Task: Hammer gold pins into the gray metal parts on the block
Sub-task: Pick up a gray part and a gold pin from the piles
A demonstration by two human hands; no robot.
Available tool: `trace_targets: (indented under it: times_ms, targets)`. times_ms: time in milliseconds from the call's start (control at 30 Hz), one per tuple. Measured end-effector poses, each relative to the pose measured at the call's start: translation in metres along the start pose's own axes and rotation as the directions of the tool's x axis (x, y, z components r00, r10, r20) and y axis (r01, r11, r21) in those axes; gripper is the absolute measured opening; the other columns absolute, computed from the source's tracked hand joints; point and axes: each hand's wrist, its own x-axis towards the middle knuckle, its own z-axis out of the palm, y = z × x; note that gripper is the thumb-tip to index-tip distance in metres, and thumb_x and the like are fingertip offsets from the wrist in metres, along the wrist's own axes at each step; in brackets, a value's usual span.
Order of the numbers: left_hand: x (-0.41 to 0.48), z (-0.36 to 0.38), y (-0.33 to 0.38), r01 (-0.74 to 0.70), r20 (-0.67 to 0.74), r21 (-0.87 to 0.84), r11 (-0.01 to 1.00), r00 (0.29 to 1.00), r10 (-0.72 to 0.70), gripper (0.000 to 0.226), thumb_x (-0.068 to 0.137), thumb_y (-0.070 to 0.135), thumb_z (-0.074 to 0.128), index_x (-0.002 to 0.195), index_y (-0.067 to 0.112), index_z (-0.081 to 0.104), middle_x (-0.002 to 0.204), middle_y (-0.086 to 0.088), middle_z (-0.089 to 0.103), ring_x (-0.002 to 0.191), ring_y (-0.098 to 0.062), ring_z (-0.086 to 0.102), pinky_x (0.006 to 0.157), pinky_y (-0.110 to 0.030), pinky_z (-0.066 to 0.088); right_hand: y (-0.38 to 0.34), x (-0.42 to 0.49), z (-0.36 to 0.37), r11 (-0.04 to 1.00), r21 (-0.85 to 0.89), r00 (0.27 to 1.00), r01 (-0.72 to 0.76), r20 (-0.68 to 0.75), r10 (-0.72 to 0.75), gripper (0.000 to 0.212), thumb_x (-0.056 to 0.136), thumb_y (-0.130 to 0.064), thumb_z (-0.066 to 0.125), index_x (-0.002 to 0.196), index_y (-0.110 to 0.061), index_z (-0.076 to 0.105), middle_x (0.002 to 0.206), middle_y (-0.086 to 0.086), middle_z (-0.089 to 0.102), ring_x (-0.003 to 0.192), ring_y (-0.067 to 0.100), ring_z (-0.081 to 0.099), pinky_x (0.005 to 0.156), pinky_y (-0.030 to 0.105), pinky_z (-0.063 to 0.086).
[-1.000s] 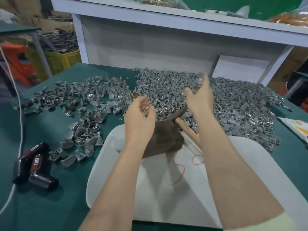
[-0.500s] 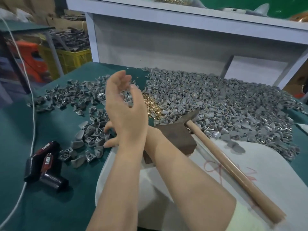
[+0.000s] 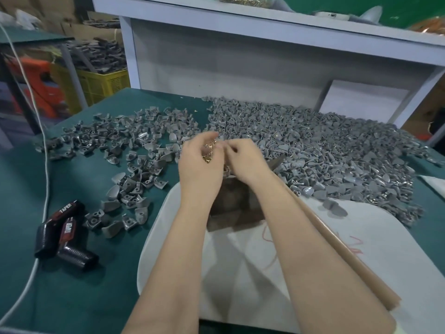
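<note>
Here left hand (image 3: 201, 171) cups gold pins (image 3: 208, 157), right hand (image 3: 245, 162) pinches perhaps one; wrists mask block (image 3: 232, 208).

Bare forearms (image 3: 183, 249), bare left hand (image 3: 201, 166), right hand (image 3: 245, 162)

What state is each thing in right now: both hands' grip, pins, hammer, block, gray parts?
Left grip, cupped, holding gold pins.
Right grip, fingers curled at the pins; whether pinching one, cannot tell.
Hammer, lying unheld on the white board, head by the block.
Block, standing on the board, top hidden by the hands.
Gray parts, loose in piles on the table.
Black tools, lying untouched on the table.
</note>
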Motion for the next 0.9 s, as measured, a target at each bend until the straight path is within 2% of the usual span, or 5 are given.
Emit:
trace_targets:
  times_ms: [267, 400, 500, 600, 900]
  targets:
    - [-0.003, 0.010, -0.003, 0.065, 0.118, -0.103, 0.992, 0.992, -0.053, 0.019, 0.088, 0.008, 0.062, 0.098, 0.023, 0.058, 0.088, 0.016, 0.062, 0.083, 0.003, 0.060, 0.078, -0.010, 0.049, 0.023, -0.006, -0.013, 0.995, 0.096, 0.997, -0.018, -0.074, 0.025, 0.049, 0.100, -0.032, 0.038, 0.093, 0.010, 0.063, 0.093, 0.029, 0.063, 0.072, 0.021, 0.048, 0.054, 0.020, 0.034]
    - [0.000, 0.003, -0.006, 0.117, -0.018, -0.118, 0.986, 0.993, -0.120, 0.019, 0.086, 0.012, 0.064, 0.082, 0.030, 0.063, 0.085, 0.014, 0.066, 0.079, 0.006, 0.060, 0.074, -0.011, 0.046, 0.020, 0.008, -0.007, 0.984, 0.172, 0.997, -0.035, -0.063, 0.047, 0.041, 0.100, -0.035, 0.038, 0.099, -0.006, 0.066, 0.084, 0.011, 0.068, 0.071, 0.019, 0.057, 0.067, 0.028, 0.046]
    - [0.005, -0.004, -0.008, 0.192, -0.161, -0.380, 0.905, 0.949, -0.270, 0.014, 0.086, 0.008, 0.064, 0.084, 0.022, 0.066, 0.093, 0.000, 0.068, 0.090, -0.012, 0.064, 0.084, -0.023, 0.049, 0.020, 0.026, 0.006, 0.995, -0.092, 0.996, -0.033, -0.089, 0.025, 0.023, 0.096, -0.024, 0.049, 0.106, -0.016, 0.068, 0.101, 0.001, 0.070, 0.077, 0.014, 0.061, 0.082, 0.034, 0.050]
    - [0.009, -0.008, -0.011, 0.196, -0.231, -0.587, 0.785, 0.889, -0.395, 0.012, 0.087, 0.004, 0.061, 0.096, 0.009, 0.066, 0.086, 0.001, 0.064, 0.074, -0.004, 0.062, 0.071, -0.015, 0.047, 0.017, 0.048, 0.031, 0.926, -0.373, 0.996, -0.063, 0.030, 0.079, 0.018, 0.089, -0.018, 0.060, 0.104, -0.017, 0.071, 0.111, 0.005, 0.067, 0.096, 0.022, 0.063, 0.091, 0.037, 0.051]
    - [0.006, -0.004, -0.011, 0.176, -0.234, -0.643, 0.746, 0.882, -0.409, 0.026, 0.087, -0.002, 0.058, 0.091, 0.023, 0.056, 0.094, -0.002, 0.058, 0.082, -0.012, 0.057, 0.071, -0.017, 0.047, 0.006, 0.062, 0.060, 0.809, -0.583, 0.992, -0.076, 0.037, 0.121, 0.030, 0.084, -0.005, 0.055, 0.114, -0.006, 0.058, 0.119, 0.014, 0.060, 0.108, 0.031, 0.059, 0.082, 0.036, 0.047]
